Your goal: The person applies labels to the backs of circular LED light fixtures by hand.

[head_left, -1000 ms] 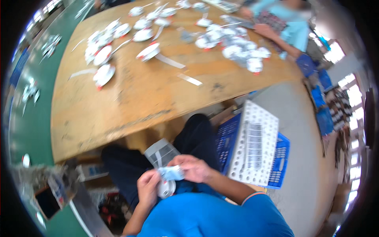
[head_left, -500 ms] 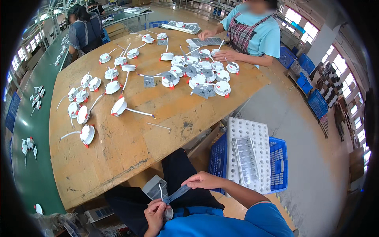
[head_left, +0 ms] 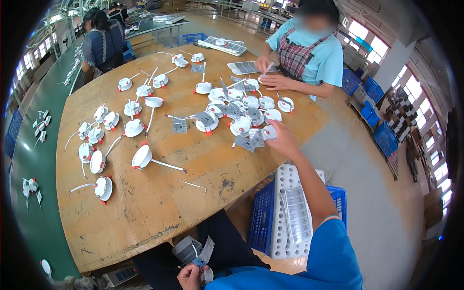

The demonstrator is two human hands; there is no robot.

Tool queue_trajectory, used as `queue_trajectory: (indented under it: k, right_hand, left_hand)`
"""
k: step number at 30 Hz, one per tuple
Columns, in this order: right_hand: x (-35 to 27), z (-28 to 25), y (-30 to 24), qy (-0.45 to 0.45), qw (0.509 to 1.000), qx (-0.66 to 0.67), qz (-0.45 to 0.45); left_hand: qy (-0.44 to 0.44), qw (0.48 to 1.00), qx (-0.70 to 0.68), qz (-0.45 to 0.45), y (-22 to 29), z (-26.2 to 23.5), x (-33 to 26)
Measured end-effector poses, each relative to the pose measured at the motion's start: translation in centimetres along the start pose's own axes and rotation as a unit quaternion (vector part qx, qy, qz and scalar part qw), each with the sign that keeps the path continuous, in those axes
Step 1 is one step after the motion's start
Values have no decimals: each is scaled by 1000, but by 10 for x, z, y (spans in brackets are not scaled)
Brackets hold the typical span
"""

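Low in my lap, my left hand [head_left: 188, 277] is closed on a white round downlight [head_left: 206, 276]. A pale label strip [head_left: 207, 250] stands up from its white wire, near my fingers. My right arm stretches forward over the table. My right hand [head_left: 282, 140] grips the edge of another white downlight [head_left: 269, 132] at the near right of the cluster, and its fingertips are partly hidden. Grey labels [head_left: 245, 143] lie beside that lamp. Several more downlights [head_left: 207, 122] with red clips crowd together there, some with grey tags on their wires.
More downlights [head_left: 134, 127] stand on the wooden table [head_left: 140, 203] at left. A bent white wire [head_left: 192, 186] lies near the front. Label sheets [head_left: 297, 212] rest on white foam [head_left: 280, 227] over a blue crate [head_left: 261, 220]. A co-worker [head_left: 309, 58] handles a lamp opposite. A green conveyor [head_left: 43, 208] runs left.
My right hand has let go of the label strip at my lap and reached forward right to a downlight on the table. My left hand keeps its downlight. The view has shifted slightly.
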State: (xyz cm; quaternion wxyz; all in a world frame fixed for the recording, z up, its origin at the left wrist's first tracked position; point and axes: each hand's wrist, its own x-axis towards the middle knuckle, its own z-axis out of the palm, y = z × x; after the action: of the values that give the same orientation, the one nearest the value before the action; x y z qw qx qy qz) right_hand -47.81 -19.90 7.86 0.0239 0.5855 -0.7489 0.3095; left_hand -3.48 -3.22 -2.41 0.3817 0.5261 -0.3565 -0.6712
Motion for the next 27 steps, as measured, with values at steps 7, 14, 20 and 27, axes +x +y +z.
queue_trajectory:
  k: [7, 14, 20, 27]
  right_hand:
    - [57, 19, 28, -100, 982, -161, -20]
    - [46, 1, 34, -72, 979, -187, -29]
    - [37, 13, 94, 54, 989, -134, -6]
    - [-52, -4, -115, -119, 984, 30, -127]
  left_hand:
    - [32, 999, -6, -30, -9, -4, -13]
    - [21, 1000, 1, -18, -1, -4, -6]
    - [0, 1000, -11, 6, -3, -7, -5]
    - [-52, 997, -50, 27, -9, -16, -21]
